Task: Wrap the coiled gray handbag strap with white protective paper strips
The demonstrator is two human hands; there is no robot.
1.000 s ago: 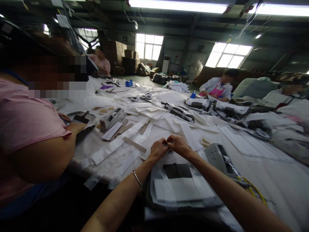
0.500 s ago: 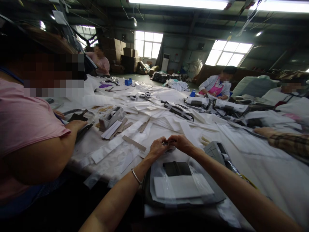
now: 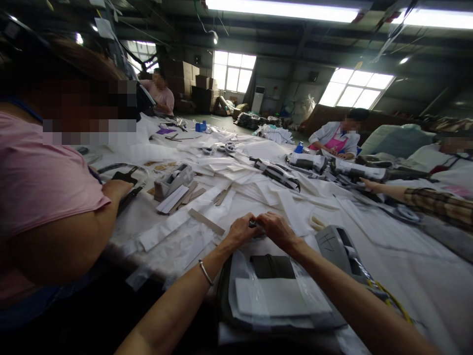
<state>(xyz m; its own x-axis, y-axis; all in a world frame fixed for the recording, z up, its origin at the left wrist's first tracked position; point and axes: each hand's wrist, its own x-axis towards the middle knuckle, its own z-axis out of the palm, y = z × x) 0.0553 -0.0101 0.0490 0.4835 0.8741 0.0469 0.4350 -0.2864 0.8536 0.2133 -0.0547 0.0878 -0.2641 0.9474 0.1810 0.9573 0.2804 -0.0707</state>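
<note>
A dark bag (image 3: 273, 266) lies flat at the table's near edge, with a white sheet (image 3: 271, 297) and clear tape over its front. Just beyond its far end, my left hand (image 3: 242, 229) and my right hand (image 3: 275, 228) meet, fingers closed around a small dark part. That part is mostly hidden by the fingers, and I cannot make out its kind. A bracelet (image 3: 205, 272) circles my left wrist. To the right of my right forearm stands a grey tape dispenser (image 3: 334, 246) with marker writing on its side.
Cardboard strips (image 3: 185, 197) and a second tape dispenser (image 3: 173, 180) lie on the left. White foam sheets (image 3: 240, 172) spread over the middle. A co-worker in pink (image 3: 51, 187) sits close on my left; a plaid sleeve (image 3: 436, 202) reaches in from the right. Wrapped bags (image 3: 279, 172) lie farther back.
The view has shifted slightly. My hands stay together at the bag's far end, my right hand turned a little. The plaid-sleeved arm on the right has reached farther toward the wrapped bags.
</note>
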